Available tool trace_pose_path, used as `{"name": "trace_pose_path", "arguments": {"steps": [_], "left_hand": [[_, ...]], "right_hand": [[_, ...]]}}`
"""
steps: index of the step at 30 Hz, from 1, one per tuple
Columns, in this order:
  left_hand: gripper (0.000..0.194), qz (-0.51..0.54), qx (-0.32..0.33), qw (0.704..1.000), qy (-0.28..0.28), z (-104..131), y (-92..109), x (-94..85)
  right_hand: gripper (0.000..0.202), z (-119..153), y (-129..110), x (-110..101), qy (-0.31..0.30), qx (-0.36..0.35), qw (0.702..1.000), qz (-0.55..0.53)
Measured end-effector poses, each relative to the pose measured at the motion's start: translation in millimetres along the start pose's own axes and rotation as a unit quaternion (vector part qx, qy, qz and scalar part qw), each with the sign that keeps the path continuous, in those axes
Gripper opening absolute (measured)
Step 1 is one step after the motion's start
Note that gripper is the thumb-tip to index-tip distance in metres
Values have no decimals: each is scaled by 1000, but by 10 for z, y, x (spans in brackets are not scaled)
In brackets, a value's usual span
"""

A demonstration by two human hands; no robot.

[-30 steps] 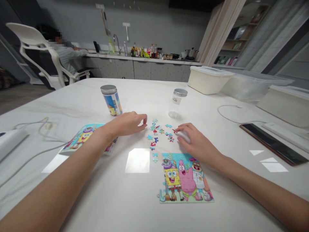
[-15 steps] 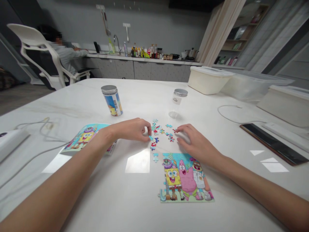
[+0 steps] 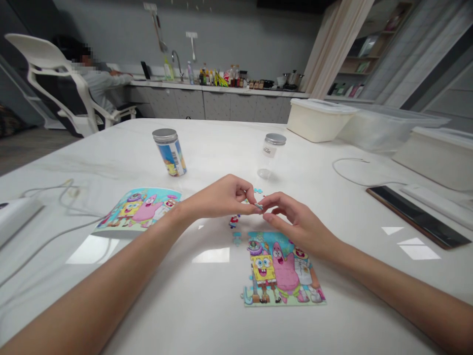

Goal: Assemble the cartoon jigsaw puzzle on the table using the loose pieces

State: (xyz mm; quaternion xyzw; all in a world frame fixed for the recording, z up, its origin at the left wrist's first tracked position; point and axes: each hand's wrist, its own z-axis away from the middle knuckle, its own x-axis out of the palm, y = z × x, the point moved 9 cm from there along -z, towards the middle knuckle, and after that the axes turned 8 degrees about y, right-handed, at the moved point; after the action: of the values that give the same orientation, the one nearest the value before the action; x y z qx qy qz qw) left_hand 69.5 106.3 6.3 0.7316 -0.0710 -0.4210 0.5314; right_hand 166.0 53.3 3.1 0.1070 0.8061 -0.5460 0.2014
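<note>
My left hand pinches a small puzzle piece between thumb and fingertips. Right beside it, my right hand has its thumb and fingers drawn together at the same piece, the fingertips touching or almost touching it. Below the hands lies a partly joined cartoon puzzle, its left edge uneven. A loose light-blue piece rests at its upper left, with a red and blue piece above that. More loose pieces lie behind the hands, mostly hidden.
A picture sheet lies under my left forearm. Two lidded jars, one printed and one clear, stand behind. Bins, cables and a dark bar are at right. A person sits back left.
My left hand has moved right and lifted a piece from the loose ones to meet my right hand. My right hand has shifted slightly, its fingers closing in by the piece.
</note>
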Motion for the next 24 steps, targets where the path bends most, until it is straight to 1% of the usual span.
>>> {"name": "trace_pose_path", "arguments": {"steps": [2, 4, 5, 6, 7, 8, 9, 11, 13, 15, 17, 20, 24], "left_hand": [[22, 12, 8, 1000, 2, -1, 55, 54], [22, 5, 10, 1000, -10, 15, 93, 59], [23, -5, 9, 1000, -26, 31, 103, 53], [25, -22, 4, 998, -54, 54, 99, 53], [28, -40, -4, 995, -96, 89, 81, 69], [28, -69, -10, 989, -128, 121, 52, 67], [26, -106, -14, 983, -147, 145, 13, 47], [21, -167, -26, 972, -162, 166, -85, 4], [20, -191, -35, 965, -177, 174, -178, 18], [21, -183, -40, 963, -196, 178, -241, 79], [21, -170, -40, 963, -207, 175, -268, 133], [22, -166, -32, 964, -205, 163, -259, 164], [21, -168, -22, 963, -209, 159, -240, 189]], "right_hand": [[14, 3, 61, 10, 10, 40, 997, -72], [17, 1, 120, 19, 14, 68, 991, -114], [17, 1, 145, 28, 11, 80, 989, -126], [16, 1, 161, 37, 6, 88, 987, -133], [14, 1, 166, 46, 0, 90, 987, -134], [11, 2, 161, 54, -7, 87, 988, -125], [9, 4, 145, 63, -16, 76, 991, -107], [11, 13, 92, 94, -39, 39, 997, -51], [18, 25, 47, 122, -57, 0, 998, 3], [21, 35, 45, 145, -71, -10, 997, 32], [18, 37, 88, 155, -80, 14, 996, 38], [9, 25, 134, 163, -89, 58, 994, 38], [10, -40, 105, 209, -100, 81, 990, 65]]}}
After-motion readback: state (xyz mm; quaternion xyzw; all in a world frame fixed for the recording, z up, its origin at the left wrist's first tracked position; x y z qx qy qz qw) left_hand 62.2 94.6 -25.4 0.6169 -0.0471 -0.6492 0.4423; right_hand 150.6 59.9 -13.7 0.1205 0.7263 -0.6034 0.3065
